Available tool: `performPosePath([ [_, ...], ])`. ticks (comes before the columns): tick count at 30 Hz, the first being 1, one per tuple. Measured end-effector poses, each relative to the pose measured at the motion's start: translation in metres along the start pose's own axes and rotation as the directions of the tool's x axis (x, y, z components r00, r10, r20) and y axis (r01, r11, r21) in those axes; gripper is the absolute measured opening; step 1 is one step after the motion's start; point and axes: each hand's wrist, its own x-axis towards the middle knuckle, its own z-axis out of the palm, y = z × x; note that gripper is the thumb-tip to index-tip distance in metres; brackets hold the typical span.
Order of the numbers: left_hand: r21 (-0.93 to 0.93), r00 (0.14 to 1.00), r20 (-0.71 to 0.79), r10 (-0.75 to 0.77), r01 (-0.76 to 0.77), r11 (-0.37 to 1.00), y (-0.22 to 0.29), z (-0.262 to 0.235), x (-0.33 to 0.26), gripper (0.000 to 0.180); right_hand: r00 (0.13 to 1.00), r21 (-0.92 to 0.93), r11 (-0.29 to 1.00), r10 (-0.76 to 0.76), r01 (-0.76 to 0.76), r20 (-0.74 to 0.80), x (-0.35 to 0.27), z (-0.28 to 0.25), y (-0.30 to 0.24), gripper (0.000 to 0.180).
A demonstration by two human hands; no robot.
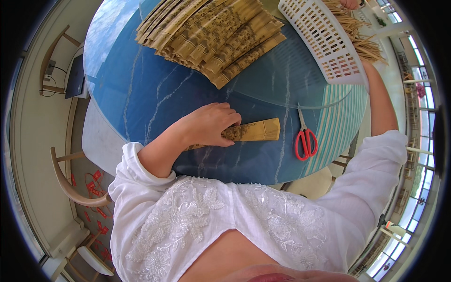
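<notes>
My left hand rests over the near part of the blue tabletop, its fingers curled onto a flat, printed gold paper sleeve. One end of the sleeve sticks out to the right of my fingers, and a bit shows under my wrist. Red-handled scissors lie right of it, blades pointing away. Beyond my hand, a fanned stack of similar gold sleeves covers the far middle. My right forearm reaches up the right side; its hand is hidden by a white slotted plastic basket and a heap of thin tan sticks.
The round blue table has pale veins and a glass disc on top. A green-and-white striped cloth lies at its right. Fingers show at the top right; whose is unclear. A wooden chair stands left.
</notes>
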Motion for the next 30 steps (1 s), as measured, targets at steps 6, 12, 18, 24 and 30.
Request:
performPosePath([
  [6,-0.008,1.000,0.003,-0.001,0.001,1.000,0.000,-0.001,-0.001,0.040,1.000,0.011,1.000,0.006,-0.006,-0.002,-0.006,0.003,0.000,0.047],
  [12,-0.007,1.000,0.010,-0.009,0.010,1.000,0.000,-0.003,-0.001,0.040,1.000,0.013,1.000,0.006,-0.006,-0.011,-0.016,0.005,-0.001,0.047],
  [18,0.001,1.000,0.010,-0.015,0.015,1.000,0.001,-0.003,-0.001,0.040,1.000,0.021,1.000,-0.001,0.002,-0.014,-0.033,0.009,-0.003,0.047],
  [24,-0.006,1.000,0.003,-0.014,0.014,1.000,0.001,-0.001,-0.001,0.041,1.000,0.035,0.999,-0.011,0.012,-0.021,-0.039,0.013,-0.011,0.048],
  [30,-0.009,1.000,-0.003,-0.003,0.003,1.000,0.000,-0.002,-0.002,0.041,0.996,0.100,0.993,-0.051,0.058,-0.072,-0.036,0.009,-0.002,0.052],
])
